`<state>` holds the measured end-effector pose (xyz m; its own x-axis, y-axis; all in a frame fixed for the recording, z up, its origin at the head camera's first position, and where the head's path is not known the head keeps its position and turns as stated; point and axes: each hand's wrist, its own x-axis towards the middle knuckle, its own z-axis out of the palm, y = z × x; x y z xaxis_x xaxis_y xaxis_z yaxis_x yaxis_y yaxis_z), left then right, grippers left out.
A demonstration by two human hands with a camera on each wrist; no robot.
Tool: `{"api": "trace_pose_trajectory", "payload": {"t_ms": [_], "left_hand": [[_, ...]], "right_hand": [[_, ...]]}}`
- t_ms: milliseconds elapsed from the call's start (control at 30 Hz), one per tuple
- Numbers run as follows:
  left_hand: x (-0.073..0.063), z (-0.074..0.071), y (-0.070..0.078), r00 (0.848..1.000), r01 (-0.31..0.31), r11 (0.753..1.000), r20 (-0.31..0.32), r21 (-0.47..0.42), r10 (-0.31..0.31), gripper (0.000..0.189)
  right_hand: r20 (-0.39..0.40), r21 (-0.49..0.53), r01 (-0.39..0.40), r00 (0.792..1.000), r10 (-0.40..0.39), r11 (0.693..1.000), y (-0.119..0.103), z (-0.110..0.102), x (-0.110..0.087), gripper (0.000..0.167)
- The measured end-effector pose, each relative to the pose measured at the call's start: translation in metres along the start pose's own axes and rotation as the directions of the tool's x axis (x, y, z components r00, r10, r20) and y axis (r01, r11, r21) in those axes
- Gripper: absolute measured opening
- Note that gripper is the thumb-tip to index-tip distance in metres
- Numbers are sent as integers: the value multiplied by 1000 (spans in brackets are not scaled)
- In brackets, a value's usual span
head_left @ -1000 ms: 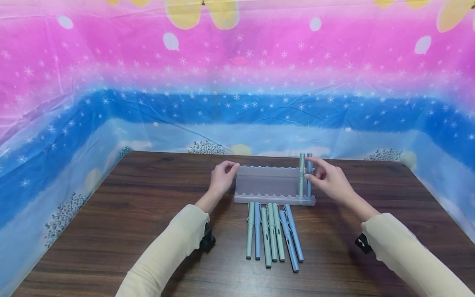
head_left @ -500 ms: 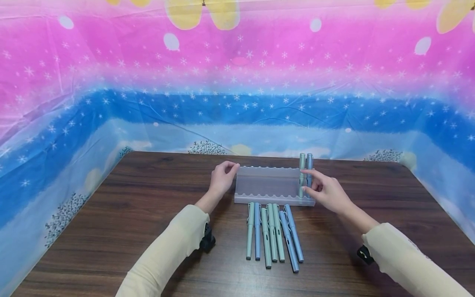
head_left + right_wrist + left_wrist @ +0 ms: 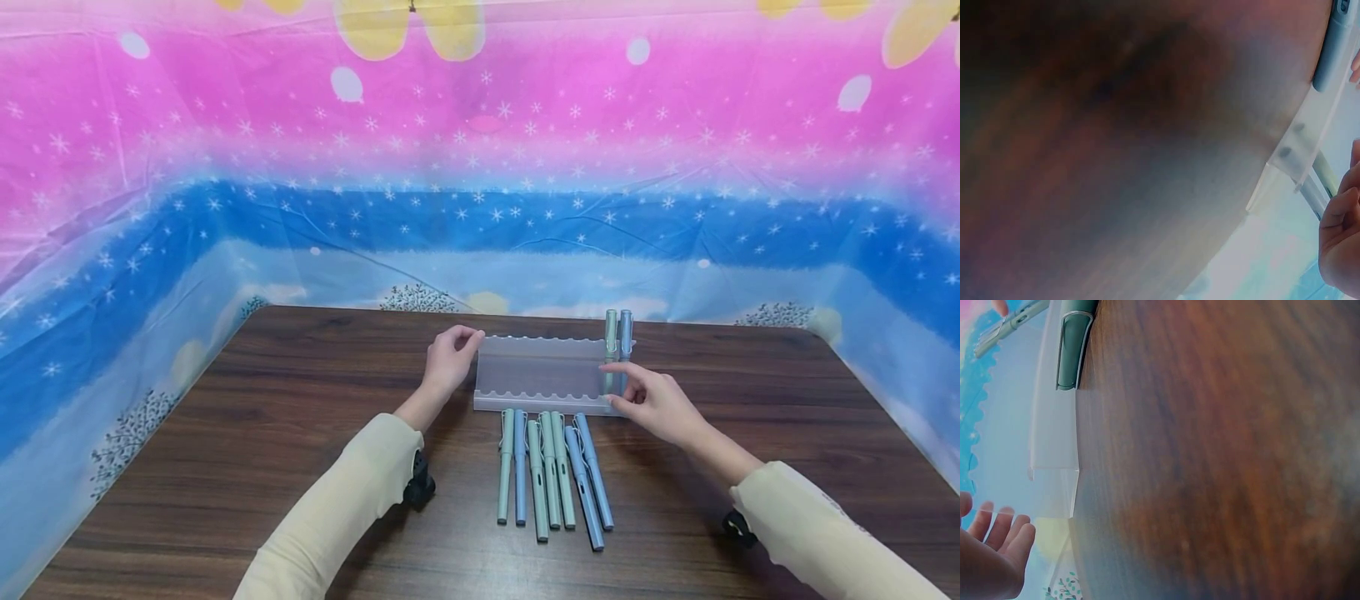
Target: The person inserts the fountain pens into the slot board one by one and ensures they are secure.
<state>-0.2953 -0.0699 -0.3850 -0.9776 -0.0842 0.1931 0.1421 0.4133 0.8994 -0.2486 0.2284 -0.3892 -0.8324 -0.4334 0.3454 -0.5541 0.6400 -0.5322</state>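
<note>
A clear plastic pen rack (image 3: 540, 367) with notched edges stands on the table. My left hand (image 3: 448, 358) pinches its upper left corner between thumb and fingers. At the rack's right end, a green pen (image 3: 611, 329) and a blue pen (image 3: 626, 329) stand upright side by side. My right hand (image 3: 656, 400) is in front of their lower parts, index finger and thumb spread apart; whether they touch the green pen I cannot tell. The left wrist view shows the left hand (image 3: 1000, 556) at the rack's end. In the right wrist view, the right hand (image 3: 1341, 234) is partly cut off.
Several green pens (image 3: 555, 475) and blue pens (image 3: 587, 492) lie in a loose row on the brown wooden table (image 3: 300, 392), just in front of the rack. A patterned pink and blue cloth (image 3: 480, 208) surrounds the table's back and sides.
My right hand has slid down from the upper part of the two standing pens to their lower part and slightly left. The left hand and the rack have not moved.
</note>
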Motion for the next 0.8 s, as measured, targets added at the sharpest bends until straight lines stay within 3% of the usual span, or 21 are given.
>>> {"api": "trace_pose_trajectory", "payload": {"t_ms": [433, 800], "left_hand": [[-1, -1, 1, 1000, 6, 1000, 2, 5, -6, 26], [-1, -1, 2, 1000, 7, 1000, 3, 3, -7, 26]], "right_hand": [[179, 48, -34, 984, 25, 998, -7, 7, -2, 32], [280, 61, 14, 959, -31, 998, -9, 14, -2, 38]]}}
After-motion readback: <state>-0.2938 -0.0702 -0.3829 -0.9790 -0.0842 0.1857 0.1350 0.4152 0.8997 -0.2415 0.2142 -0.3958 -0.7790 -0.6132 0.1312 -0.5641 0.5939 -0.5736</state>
